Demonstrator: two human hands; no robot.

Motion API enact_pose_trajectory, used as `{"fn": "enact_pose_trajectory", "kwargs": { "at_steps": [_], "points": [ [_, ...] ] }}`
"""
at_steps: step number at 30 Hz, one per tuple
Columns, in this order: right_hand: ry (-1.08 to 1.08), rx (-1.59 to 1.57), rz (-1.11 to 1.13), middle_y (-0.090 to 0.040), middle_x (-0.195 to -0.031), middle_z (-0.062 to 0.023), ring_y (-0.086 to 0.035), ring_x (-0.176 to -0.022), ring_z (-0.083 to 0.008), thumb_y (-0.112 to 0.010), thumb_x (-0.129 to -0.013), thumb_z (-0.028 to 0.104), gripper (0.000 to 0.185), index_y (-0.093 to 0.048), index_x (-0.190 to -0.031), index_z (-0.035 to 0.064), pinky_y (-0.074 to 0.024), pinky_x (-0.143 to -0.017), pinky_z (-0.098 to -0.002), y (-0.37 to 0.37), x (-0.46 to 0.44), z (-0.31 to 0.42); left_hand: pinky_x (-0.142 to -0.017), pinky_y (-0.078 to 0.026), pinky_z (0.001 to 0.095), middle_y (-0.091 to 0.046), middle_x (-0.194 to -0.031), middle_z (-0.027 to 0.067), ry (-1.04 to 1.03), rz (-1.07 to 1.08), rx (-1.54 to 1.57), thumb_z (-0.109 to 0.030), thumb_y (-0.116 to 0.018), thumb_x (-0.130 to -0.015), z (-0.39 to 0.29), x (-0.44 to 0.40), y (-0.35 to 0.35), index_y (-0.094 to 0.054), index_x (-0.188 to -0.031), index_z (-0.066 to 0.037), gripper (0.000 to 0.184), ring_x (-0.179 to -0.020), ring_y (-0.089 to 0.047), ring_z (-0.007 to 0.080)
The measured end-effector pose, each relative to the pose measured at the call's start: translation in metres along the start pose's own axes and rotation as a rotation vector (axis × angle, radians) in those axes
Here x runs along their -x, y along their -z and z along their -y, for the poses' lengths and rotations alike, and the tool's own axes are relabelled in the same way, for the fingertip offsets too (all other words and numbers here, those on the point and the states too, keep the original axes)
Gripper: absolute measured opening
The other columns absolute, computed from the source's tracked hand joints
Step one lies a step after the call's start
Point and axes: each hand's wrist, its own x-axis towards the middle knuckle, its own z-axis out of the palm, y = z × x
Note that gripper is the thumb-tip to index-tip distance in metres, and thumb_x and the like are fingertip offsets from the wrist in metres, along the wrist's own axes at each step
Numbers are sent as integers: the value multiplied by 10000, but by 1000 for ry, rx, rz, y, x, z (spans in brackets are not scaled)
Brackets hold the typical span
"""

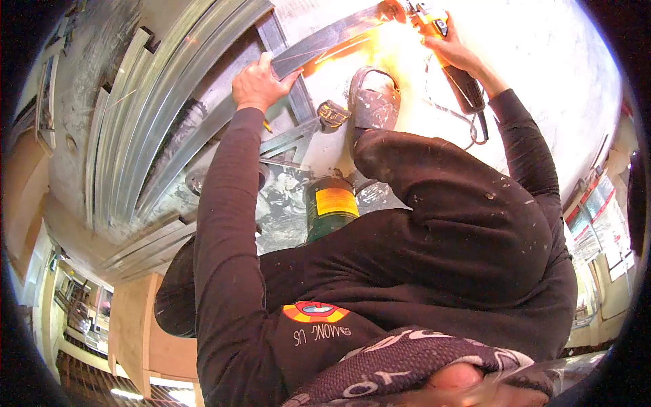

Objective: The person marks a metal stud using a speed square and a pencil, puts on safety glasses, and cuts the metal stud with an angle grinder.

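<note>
My right hand is wrapped round a yellow and black angle grinder. Bright sparks spray from its disc end where it meets the far end of a long metal channel. My left hand grips this channel nearer to me, thumb along its near edge. Glare hides the exact point of contact. Between my hands and my knee, a tape measure lies on the floor beside my sandalled foot. A metal set square lies just left of the tape.
Several long metal channels are stacked at the left. A green container with a yellow label stands near my leg. The grinder's cord loops over the floor at the right. A wooden cabinet stands at lower left.
</note>
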Motion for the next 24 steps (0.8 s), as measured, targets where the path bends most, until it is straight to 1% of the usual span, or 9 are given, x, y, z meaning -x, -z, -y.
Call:
{"fn": "enact_pose_trajectory", "kwargs": {
  "at_steps": [3,8,13,16,18,19,21,22,24],
  "points": [
    [71,-28,-87,-557,-1292,-170,-598,-1113,-239,-756,-858,347,1036,-78,-1595,80,-509,-938,-354,-4,-3,-1,-536,-557,452,-694,-704,137,3,0,-34,-776,-701,-697,-1,0,1,-658,-915,-115,697,-630,-709,327],
    [-128,427,-117,-523,-1344,-348,-565,-1219,-394,-771,-744,426,1064,-243,-1509,-92,-472,-1011,-426,4,30,145,-541,-557,449,-691,-706,142,-14,-16,-32,-785,-693,-694,-1,1,1,-653,-901,-109,709,-634,-708,325],
    [-4,431,-149,-551,-1321,-325,-582,-1197,-377,-788,-729,413,1077,-244,-1501,-105,-483,-992,-410,5,33,140,-559,-549,450,-694,-731,155,-7,-15,-4,-754,-719,-693,0,3,3,-641,-899,-101,689,-653,-705,330],
    [30,277,-124,-581,-1279,-299,-604,-1152,-369,-791,-735,390,1043,-265,-1492,-98,-497,-966,-407,10,47,152,-576,-534,458,-686,-749,158,-58,-64,90,-680,-755,-713,3,5,10,-617,-880,-93,625,-663,-687,349],
    [-11,109,-207,-610,-1222,-272,-624,-1104,-355,-782,-749,358,981,-296,-1487,-68,-506,-944,-406,9,56,141,-642,-536,446,-672,-790,126,-16,-90,126,-566,-804,-703,0,9,19,-604,-889,-97,543,-753,-686,329],
    [-15,106,-211,-610,-1222,-272,-624,-1104,-355,-782,-749,358,981,-296,-1487,-68,-506,-944,-406,9,60,130,-642,-536,446,-672,-790,126,-21,-88,126,-566,-804,-703,0,9,18,-604,-889,-97,543,-753,-686,329],
    [-10,242,-165,-627,-1190,-170,-664,-988,-241,-760,-856,421,977,-198,-1578,79,-567,-846,-387,9,65,108,-650,-534,462,-648,-804,106,-19,-77,63,-432,-825,-713,3,8,20,-600,-930,-102,455,-797,-681,331],
    [-12,240,-169,-627,-1190,-170,-664,-988,-241,-760,-856,421,977,-198,-1578,79,-567,-846,-387,9,68,101,-668,-542,469,-627,-803,99,-91,-78,31,-334,-830,-708,1,8,22,-589,-989,-105,436,-838,-679,339],
    [73,287,-148,-664,-1104,-173,-696,-892,-248,-756,-848,487,948,-278,-1553,71,-598,-764,-410,9,71,91,-677,-548,470,-645,-822,109,-63,-52,43,-315,-830,-707,-2,10,19,-583,-1008,-103,444,-835,-682,348]
  ]
}}
